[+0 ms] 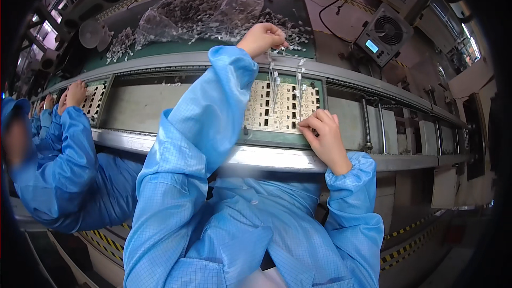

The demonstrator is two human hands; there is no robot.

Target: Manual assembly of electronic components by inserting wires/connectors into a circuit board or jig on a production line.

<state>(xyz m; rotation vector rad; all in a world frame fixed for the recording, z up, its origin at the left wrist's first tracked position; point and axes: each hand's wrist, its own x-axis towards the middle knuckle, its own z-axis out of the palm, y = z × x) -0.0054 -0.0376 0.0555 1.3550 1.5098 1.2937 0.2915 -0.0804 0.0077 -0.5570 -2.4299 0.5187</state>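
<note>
My left hand [262, 38] is raised over the far rail of the conveyor, pinched on a bunch of small clear-wired parts [274, 77] that dangle down over a panel of circuit boards [282, 108]. My right hand [324, 137] rests on the near right corner of that panel, fingertips pressed on its edge. Both arms wear blue sleeves. The panel sits in a green carrier [277, 137] on the belt line.
A clear plastic bag of many small parts [202, 13] lies on the green shelf behind the line, with loose parts [120, 45] to its left. A grey fan unit [385, 33] stands at the back right. A co-worker's hands [72, 95] work on another panel at left.
</note>
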